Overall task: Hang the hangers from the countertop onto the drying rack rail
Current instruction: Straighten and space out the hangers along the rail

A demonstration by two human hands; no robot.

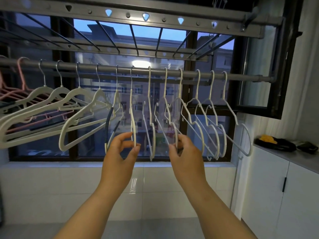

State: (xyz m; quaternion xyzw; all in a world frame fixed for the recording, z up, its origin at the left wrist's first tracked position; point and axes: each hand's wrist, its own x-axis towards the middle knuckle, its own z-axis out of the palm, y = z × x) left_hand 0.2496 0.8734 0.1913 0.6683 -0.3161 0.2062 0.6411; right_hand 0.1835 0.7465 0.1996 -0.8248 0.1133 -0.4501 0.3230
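Note:
A grey drying rack rail [107, 68] runs across the window with several hangers hooked on it: pink ones at the far left, cream plastic ones [72, 95] left of centre, thin white wire ones [214, 118] to the right. My left hand [120, 150] pinches the lower end of a cream hanger [132, 118] that hangs from the rail. My right hand [184, 149] grips the bottom of a white wire hanger [166, 107], also hooked on the rail. Both arms reach up from below.
A grey countertop [303, 159] on white cabinets stands at the right, with dark items and a yellow object [266, 138] on it. An open window sash [262, 75] juts inward at the right. An overhead rack frame [138, 16] sits above the rail.

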